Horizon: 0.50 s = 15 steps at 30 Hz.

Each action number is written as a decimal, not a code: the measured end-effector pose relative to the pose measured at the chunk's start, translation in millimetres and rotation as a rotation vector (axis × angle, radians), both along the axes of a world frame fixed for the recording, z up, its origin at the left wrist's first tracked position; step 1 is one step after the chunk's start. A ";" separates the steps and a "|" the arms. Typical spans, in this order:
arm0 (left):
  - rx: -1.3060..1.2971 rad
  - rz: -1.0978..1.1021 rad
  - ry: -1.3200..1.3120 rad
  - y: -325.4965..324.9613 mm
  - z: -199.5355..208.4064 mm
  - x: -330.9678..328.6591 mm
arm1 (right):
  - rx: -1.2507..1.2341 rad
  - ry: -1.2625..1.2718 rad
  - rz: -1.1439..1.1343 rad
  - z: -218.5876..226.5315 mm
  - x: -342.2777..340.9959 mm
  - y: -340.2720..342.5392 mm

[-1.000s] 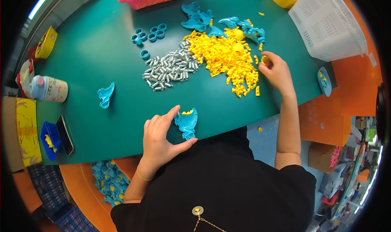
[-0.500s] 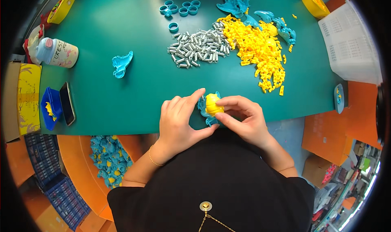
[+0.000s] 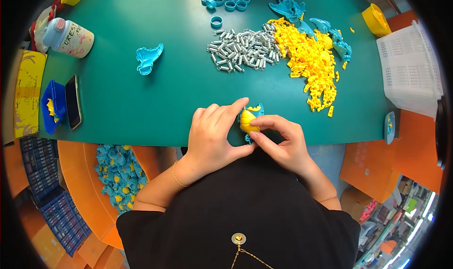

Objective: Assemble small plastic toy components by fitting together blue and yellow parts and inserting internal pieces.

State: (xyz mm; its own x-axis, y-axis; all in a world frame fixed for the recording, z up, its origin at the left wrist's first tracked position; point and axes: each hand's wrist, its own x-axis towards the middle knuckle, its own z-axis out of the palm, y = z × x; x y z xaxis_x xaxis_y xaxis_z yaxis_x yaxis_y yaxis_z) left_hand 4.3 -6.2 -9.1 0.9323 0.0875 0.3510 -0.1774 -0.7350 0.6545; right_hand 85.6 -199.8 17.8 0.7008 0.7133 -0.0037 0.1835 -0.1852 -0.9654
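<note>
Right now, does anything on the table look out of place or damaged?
Nothing looks damaged. Slightly stray: one small yellow piece lies right of the blue shells, apart from the yellow pile, and one blue ring sits away from the other rings.

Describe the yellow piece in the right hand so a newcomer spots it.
Go to the near edge of the green table, between the left hand and right hand. The right pinches a rounded yellow piece, blue shell showing behind it. Unlike the loose yellow heap beyond, it's being held.
</note>
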 end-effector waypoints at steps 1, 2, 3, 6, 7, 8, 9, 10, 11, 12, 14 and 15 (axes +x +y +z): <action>0.004 0.002 0.007 0.3 -0.7 -0.6 | -0.037 0.010 0.017 1.9 1.4 1.8; 0.002 0.004 0.006 0.2 -0.4 -0.5 | -0.038 0.009 0.020 3.0 2.9 2.0; -0.003 -0.001 0.003 0.0 0.4 -0.4 | -0.045 -0.019 0.045 3.9 4.6 1.7; -0.005 -0.006 0.018 -0.5 1.9 -1.2 | -0.042 0.045 0.055 7.7 5.8 3.0; -0.001 -0.009 0.037 -0.7 1.8 -1.7 | -0.032 0.138 0.038 9.4 5.9 3.7; -0.003 -0.007 0.038 -0.9 1.2 -2.0 | -0.034 0.139 0.040 11.9 6.2 4.6; -0.010 -0.006 0.023 -1.0 0.2 -2.1 | -0.046 0.154 0.047 14.7 6.9 5.9; -0.016 -0.006 0.008 -1.2 -0.5 -2.5 | -0.058 0.170 0.055 16.8 7.6 7.1; -0.017 -0.003 0.009 -1.4 -0.7 -2.3 | -0.059 0.170 0.058 17.9 9.5 8.0; -0.016 -0.001 0.011 -1.8 -0.9 -2.3 | -0.074 0.215 0.062 18.6 11.7 8.8; -0.016 0.003 0.013 -2.0 -1.2 -2.1 | -0.092 0.260 0.068 20.4 12.1 10.5; -0.023 0.003 0.002 -1.9 -1.4 -1.6 | -0.118 0.177 0.063 21.6 10.0 12.1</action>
